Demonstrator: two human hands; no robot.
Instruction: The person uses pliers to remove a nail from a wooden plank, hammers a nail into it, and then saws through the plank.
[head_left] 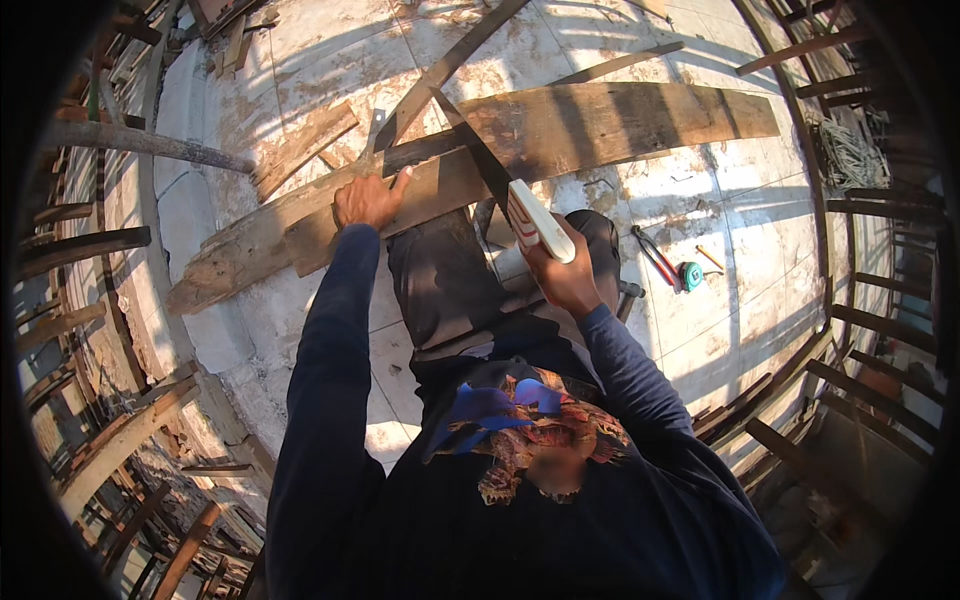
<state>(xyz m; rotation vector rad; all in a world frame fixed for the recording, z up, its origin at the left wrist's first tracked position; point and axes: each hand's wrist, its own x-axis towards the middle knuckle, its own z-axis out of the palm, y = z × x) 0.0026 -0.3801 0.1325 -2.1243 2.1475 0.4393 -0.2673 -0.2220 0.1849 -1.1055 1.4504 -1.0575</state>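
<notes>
My right hand (565, 275) is closed around the white handle (543, 225) of a handsaw. The saw's dark blade (477, 153) slants up and left, lying against the end of a short wooden board (440, 190). On that board my left hand (368, 200) presses down, its fingers curled over the wood and the thumb pointing right. Beneath and beyond lies a long weathered plank (640, 125), stretching from the far right to the lower left. My knees are just on the near side of the boards.
Right of my knee lie red-handled pincers (655, 258), a teal tape measure (691, 275) and a small yellow stick-like item (709, 260). A wood strip (450, 70) crosses behind the plank. Wooden slats line both sides, with a pale pole (150, 140) at left.
</notes>
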